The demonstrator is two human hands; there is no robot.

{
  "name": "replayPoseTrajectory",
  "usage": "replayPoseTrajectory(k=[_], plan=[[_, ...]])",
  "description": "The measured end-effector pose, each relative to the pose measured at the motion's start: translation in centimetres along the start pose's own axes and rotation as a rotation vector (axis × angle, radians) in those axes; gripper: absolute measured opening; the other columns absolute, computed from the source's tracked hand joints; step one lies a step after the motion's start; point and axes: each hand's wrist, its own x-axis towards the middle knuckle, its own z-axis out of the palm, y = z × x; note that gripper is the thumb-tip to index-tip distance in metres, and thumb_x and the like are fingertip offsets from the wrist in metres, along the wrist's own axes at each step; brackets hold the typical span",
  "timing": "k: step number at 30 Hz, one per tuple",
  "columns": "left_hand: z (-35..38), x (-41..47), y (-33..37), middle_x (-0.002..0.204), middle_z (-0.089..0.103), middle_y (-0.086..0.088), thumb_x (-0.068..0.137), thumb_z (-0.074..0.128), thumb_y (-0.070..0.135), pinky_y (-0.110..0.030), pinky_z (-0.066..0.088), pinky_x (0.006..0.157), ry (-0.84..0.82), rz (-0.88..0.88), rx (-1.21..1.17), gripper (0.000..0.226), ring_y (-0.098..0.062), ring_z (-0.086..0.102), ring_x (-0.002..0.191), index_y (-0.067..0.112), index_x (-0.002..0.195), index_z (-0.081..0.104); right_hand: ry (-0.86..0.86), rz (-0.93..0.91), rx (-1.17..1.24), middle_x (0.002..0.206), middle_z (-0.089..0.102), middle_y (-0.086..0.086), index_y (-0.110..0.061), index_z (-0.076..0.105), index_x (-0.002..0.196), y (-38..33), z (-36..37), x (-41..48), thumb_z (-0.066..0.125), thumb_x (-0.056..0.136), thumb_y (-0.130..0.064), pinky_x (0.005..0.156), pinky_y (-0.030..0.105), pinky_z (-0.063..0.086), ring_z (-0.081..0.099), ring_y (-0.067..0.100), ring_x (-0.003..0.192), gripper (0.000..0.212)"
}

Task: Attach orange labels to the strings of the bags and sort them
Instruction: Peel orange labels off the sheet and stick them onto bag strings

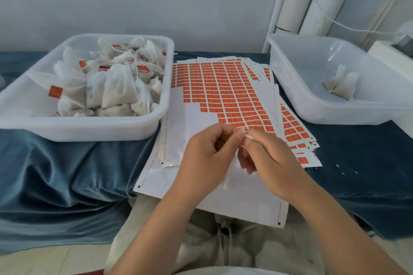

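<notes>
Bags (342, 85), two in right tray (335, 118), left tray (89, 128) heaped, left hand (207, 156), right hand (271, 158) pinching one strip (248, 136)

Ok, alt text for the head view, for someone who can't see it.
A left hand and right hand pinch a small white strip above sheets of orange labels on a blue cloth. The left tub is heaped with labelled bags; the right tub holds a couple of bags.

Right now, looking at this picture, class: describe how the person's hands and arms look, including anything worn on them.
Both the left hand and the right hand are bare: no gloves, rings, watch or bracelet show. The left forearm and right forearm are bare too, with no sleeve visible as far as the picture's lower edge.
</notes>
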Motion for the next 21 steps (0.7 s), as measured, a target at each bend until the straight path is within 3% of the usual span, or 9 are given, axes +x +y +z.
replayPoseTrajectory(k=[3, 7, 12, 14, 17, 21], plan=[[-1.2, 0.1, 0.6, 0.075, 0.075, 0.014, 0.102, 0.069, 0.026, -0.010, 0.049, 0.063, -0.081, 0.057, 0.008, 0.013, -0.004, 0.067, 0.065, 0.027, 0.092, 0.077, -0.017, 0.020, 0.071, 0.075, 0.068, -0.002, -0.034, 0.060, 0.084, -0.2, -0.2, -0.1, 0.042, 0.099, -0.039, 0.070, 0.021, 0.058, 0.069, 0.019, 0.072, 0.025], [-2.4, 0.6, 1.2, 0.082, 0.072, 0.020, 0.101, 0.068, 0.033, -0.008, 0.049, 0.067, 0.046, 0.004, 0.086, 0.010, 0.000, 0.068, 0.076, 0.031, 0.093, 0.074, -0.092, -0.015, 0.193, 0.078, 0.072, 0.004, -0.034, 0.067, 0.090, -0.9, -0.4, 0.2, 0.035, 0.104, -0.032, 0.068, 0.024, 0.058, 0.070, 0.023, 0.070, 0.036], [-8.6, 5.0, 2.9, 0.082, 0.078, 0.018, 0.104, 0.064, 0.029, -0.010, 0.045, 0.058, 0.432, 0.069, 0.078, 0.011, 0.007, 0.062, 0.062, 0.025, 0.097, 0.071, -0.112, -0.041, 0.142, 0.085, 0.074, 0.001, -0.041, 0.069, 0.101, -1.0, -0.5, 0.3, 0.029, 0.095, -0.080, 0.072, 0.022, 0.058, 0.072, 0.023, 0.079, 0.056], [-12.1, 8.1, 3.5, 0.078, 0.078, 0.018, 0.105, 0.062, 0.029, -0.015, 0.048, 0.060, 0.546, 0.097, 0.163, 0.011, 0.003, 0.063, 0.062, 0.022, 0.100, 0.069, -0.134, -0.036, 0.117, 0.086, 0.074, 0.000, -0.040, 0.071, 0.100, -0.7, -0.5, 0.3, 0.028, 0.091, -0.087, 0.072, 0.023, 0.059, 0.073, 0.023, 0.080, 0.064], [-16.9, 13.4, 4.2, 0.078, 0.076, 0.012, 0.106, 0.058, 0.024, -0.022, 0.052, 0.071, 0.639, 0.121, 0.235, 0.007, 0.004, 0.067, 0.068, 0.018, 0.104, 0.062, -0.173, -0.037, 0.035, 0.088, 0.074, -0.006, -0.044, 0.068, 0.101, -0.2, -0.3, 0.3, 0.026, 0.091, -0.087, 0.075, 0.021, 0.059, 0.074, 0.018, 0.083, 0.062], [-21.3, 18.6, 5.0, 0.095, 0.077, 0.005, 0.104, 0.050, 0.017, -0.032, 0.057, 0.088, 0.648, 0.266, 0.216, 0.009, -0.005, 0.075, 0.088, 0.024, 0.098, 0.050, -0.229, -0.041, -0.111, 0.089, 0.073, -0.015, -0.050, 0.064, 0.104, 0.5, -0.2, 0.2, 0.026, 0.099, -0.072, 0.075, 0.028, 0.061, 0.073, 0.011, 0.087, 0.045]])
